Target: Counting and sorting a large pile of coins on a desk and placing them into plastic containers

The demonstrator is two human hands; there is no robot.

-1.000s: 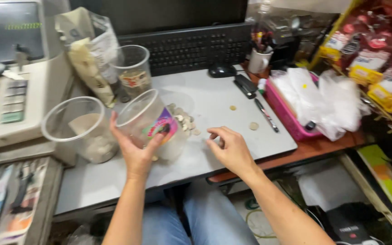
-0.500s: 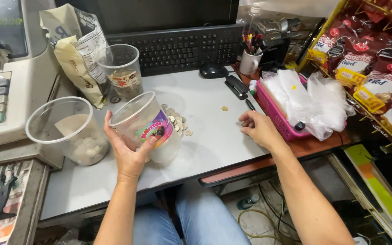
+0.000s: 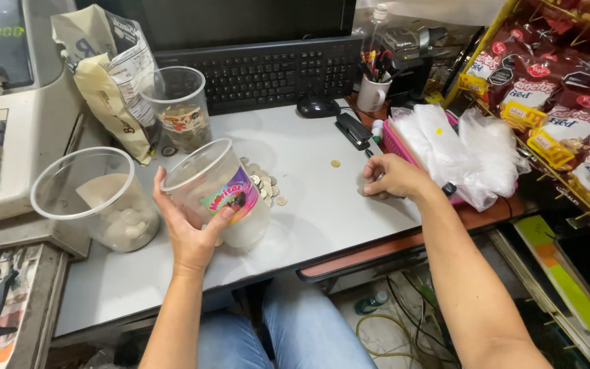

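Left hand point(image 3: 192, 236), centre-left of the frame, wrapped around a tilted clear plastic tub point(image 3: 216, 191) with a colourful label, beside a pile of coins point(image 3: 262, 186). Right hand point(image 3: 390, 176), centre-right, fingers curled down on the grey desk point(image 3: 308, 212) near a single coin point(image 3: 335, 163); whether it pinches anything cannot be told.
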